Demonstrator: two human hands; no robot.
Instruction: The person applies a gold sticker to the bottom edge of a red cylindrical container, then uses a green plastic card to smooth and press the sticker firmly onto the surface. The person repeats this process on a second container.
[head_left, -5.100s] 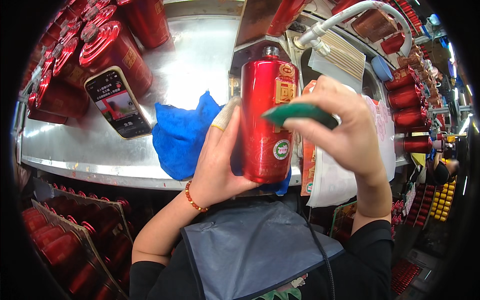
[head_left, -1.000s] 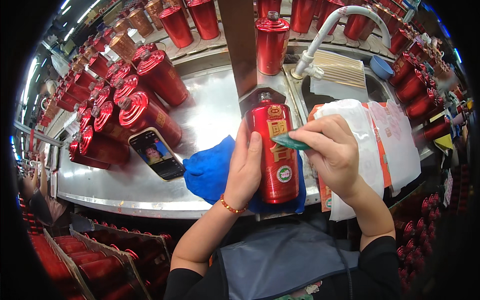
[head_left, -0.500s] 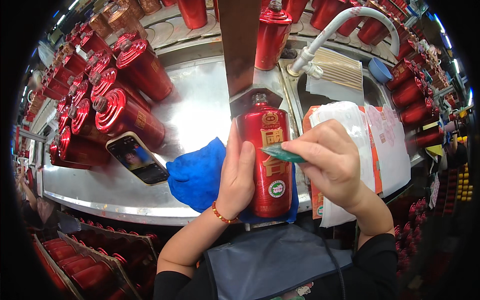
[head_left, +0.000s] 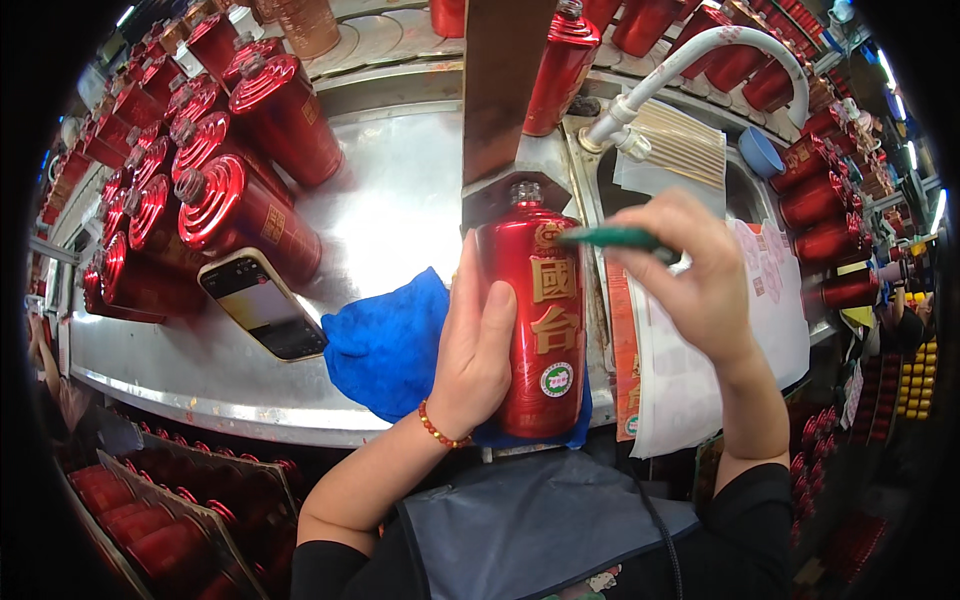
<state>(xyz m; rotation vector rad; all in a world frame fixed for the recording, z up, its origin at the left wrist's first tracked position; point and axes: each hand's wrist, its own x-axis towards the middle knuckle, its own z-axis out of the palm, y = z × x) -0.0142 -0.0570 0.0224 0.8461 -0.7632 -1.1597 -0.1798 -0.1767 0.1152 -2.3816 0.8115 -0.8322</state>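
Note:
A red bottle (head_left: 520, 380) with a bare glass neck lies on a blue cloth at the counter's front edge, its neck pointing away from me. It bears gold characters, a gold emblem near the shoulder and a round green-and-white label low down. My left hand (head_left: 478, 345) is wrapped against its left side, thumb on the front. In a pinch of thumb and fingers, my right hand (head_left: 690, 265) holds a flat, pointed green scraper (head_left: 625, 238), blurred by motion. The scraper's tip is at the gold emblem; I cannot tell whether it touches.
Many red bottles (head_left: 285, 120) stand at the left beside a phone (head_left: 262, 305) and a bunched blue cloth (head_left: 385, 345). Right of the bottle lie white sheets (head_left: 680, 395) over orange ones. Behind are a sink with a curved tap (head_left: 700, 45), a blue bowl (head_left: 762, 152) and a brown post (head_left: 490, 90).
My right hand has moved up and away from me with the scraper, from the upper gold character to the emblem. My left hand keeps its hold. The view has shifted slightly.

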